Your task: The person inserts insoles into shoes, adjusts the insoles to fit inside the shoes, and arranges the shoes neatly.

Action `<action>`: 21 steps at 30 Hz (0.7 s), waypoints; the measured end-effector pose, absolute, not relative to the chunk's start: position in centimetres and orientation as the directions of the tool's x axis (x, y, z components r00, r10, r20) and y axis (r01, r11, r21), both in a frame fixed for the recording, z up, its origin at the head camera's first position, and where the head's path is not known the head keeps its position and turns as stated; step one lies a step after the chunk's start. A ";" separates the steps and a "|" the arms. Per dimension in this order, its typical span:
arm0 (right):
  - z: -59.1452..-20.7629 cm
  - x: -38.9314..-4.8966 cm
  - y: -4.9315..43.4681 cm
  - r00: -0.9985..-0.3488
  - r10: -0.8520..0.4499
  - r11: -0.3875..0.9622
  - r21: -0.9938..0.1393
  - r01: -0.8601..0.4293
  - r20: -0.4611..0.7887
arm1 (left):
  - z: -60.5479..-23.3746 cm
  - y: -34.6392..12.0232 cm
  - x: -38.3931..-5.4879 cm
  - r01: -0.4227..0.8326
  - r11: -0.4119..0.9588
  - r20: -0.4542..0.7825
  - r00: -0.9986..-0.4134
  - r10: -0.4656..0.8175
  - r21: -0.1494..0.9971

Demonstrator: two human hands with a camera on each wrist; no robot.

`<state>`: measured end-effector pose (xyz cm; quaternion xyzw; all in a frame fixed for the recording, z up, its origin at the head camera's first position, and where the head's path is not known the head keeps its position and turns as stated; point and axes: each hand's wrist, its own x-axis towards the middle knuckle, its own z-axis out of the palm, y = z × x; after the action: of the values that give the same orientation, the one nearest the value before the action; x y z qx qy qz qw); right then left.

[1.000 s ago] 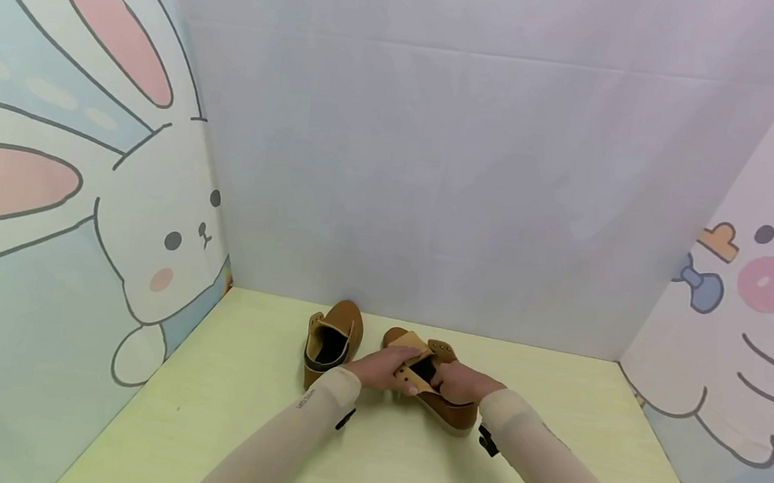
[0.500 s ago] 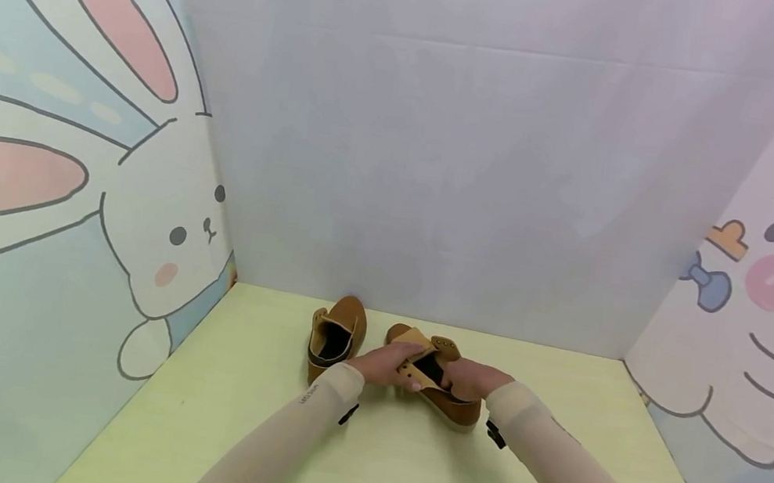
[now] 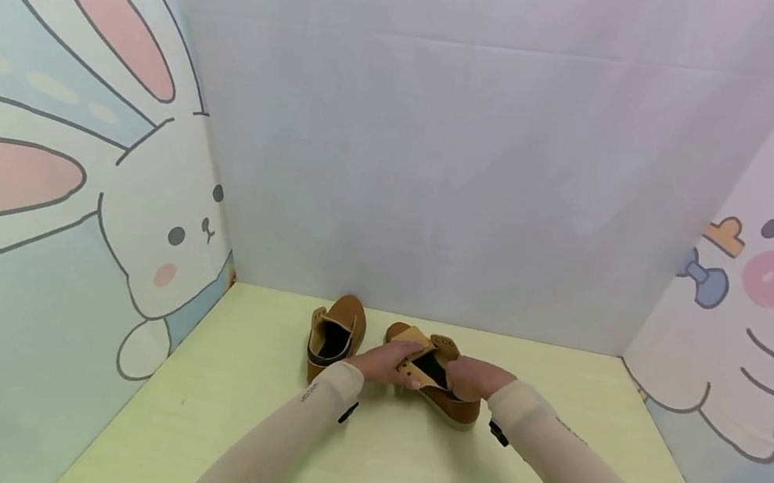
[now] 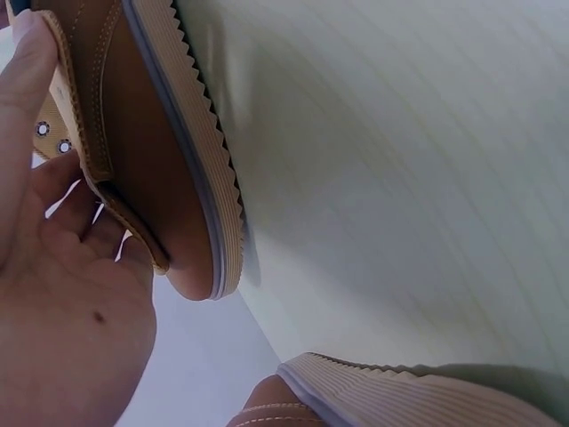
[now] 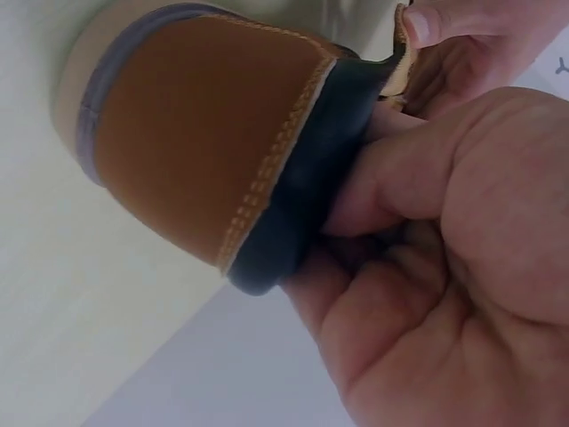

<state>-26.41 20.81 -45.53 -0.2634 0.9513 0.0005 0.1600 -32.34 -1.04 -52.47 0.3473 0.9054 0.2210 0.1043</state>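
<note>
A brown lace-up shoe (image 3: pixel 460 411) without laces stands at an angle on the table, its toe toward the back left. My left hand (image 3: pixel 384 363) grips its near eyelet flap, thumb on the edge and fingers at the tongue; the brown side and ridged sole (image 4: pixel 227 213) show in the left wrist view. At the heel end, my right hand (image 3: pixel 475 380) holds the dark padded collar (image 5: pixel 307 178), with curled fingers reaching into the opening. Their tips are hidden inside. The matching shoe (image 3: pixel 348 316) stands to the left, toe to the back, partly behind my left wrist.
The pale yellow table (image 3: pixel 364 459) runs back to a plain whitish curtain (image 3: pixel 438 160). Panels printed with a rabbit (image 3: pixel 138 247) and a white chick-like figure (image 3: pixel 738 333) close off the left and right sides.
My right hand has shifted slightly to the right along the shoe's opening. The left hand keeps its grip, and both shoes stay in place; the head view has tilted a little.
</note>
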 end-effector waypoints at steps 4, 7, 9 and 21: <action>-45.2 -26.3 20.4 -0.805 -0.496 0.856 -0.030 -0.516 -0.325 | -52.7 -1.2 -32.3 0.584 0.664 -0.042 -0.736 0.676 0.466; -45.1 -26.6 20.1 -0.807 -0.480 0.853 0.032 -0.521 -0.344 | -52.6 -1.4 -32.2 0.578 0.669 -0.041 -0.742 0.669 0.467; -45.1 -26.9 20.0 -0.814 -0.460 0.858 0.059 -0.510 -0.355 | -52.5 -1.5 -32.2 0.577 0.668 -0.038 -0.743 0.668 0.470; -45.9 -26.6 19.6 -0.826 -0.434 0.876 0.045 -0.480 -0.359 | -52.5 -1.2 -32.1 0.577 0.673 -0.051 -0.741 0.670 0.463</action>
<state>-26.61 19.60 -45.90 -0.2399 0.9532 0.0665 0.1714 -32.10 -1.18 -52.47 0.3432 0.9081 0.2136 0.1090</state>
